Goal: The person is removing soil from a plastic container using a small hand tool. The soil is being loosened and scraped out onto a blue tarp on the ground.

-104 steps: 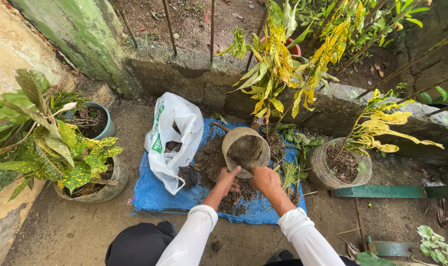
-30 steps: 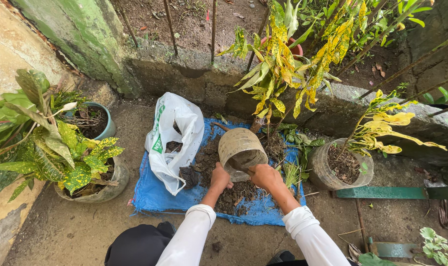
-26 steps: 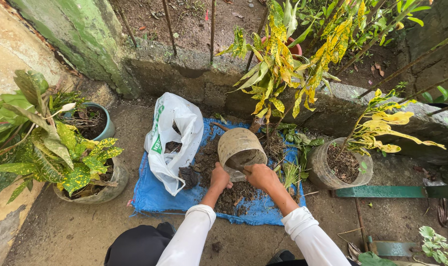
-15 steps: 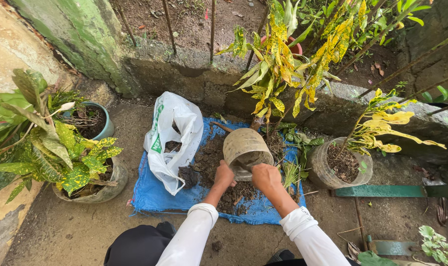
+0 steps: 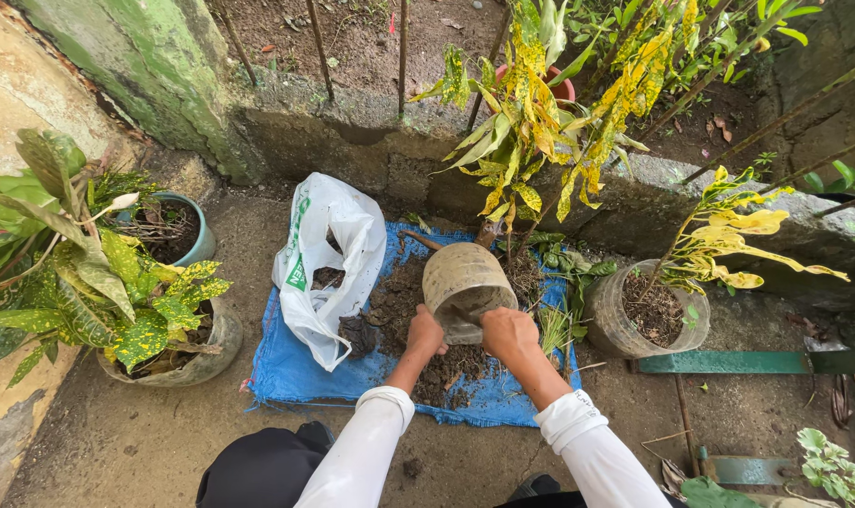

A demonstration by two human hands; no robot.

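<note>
Now both hands, left (image 5: 425,334) & right (image 5: 507,331), grip tipped pot (image 5: 462,287) over soil (image 5: 418,329) mid-tarp (image 5: 295,376); pot partly emptied, some soil left inside, bag (image 5: 328,263) on tarp's left edge.

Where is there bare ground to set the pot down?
Bare concrete lies between the blue sheet and the speckled-leaf pot at the left, and below the sheet's front edge. Crowded: the sheet itself, under soil, the white bag and both hands, left hand and right hand, on the tilted pot.
</note>
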